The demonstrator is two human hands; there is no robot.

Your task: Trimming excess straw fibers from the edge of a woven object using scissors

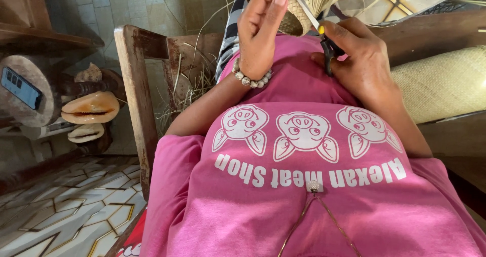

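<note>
Scissors [324,39] with black handles and a yellow spot sit in the right hand [362,59], fingers closed through the handles, blade pointing up to the loose straw ends of a woven straw piece [293,9]. This piece is at the top of the view, above the pink shirt [304,196]. The left hand [258,34], with a bead bracelet [250,78], clamps its fingers on the woven edge. A rolled woven mat [445,82] lies to the right, and a wooden chair [139,85] stands to the left.

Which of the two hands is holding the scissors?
The right hand grips the black-handled scissors; the left hand, with a bead bracelet, holds the woven piece.
</note>
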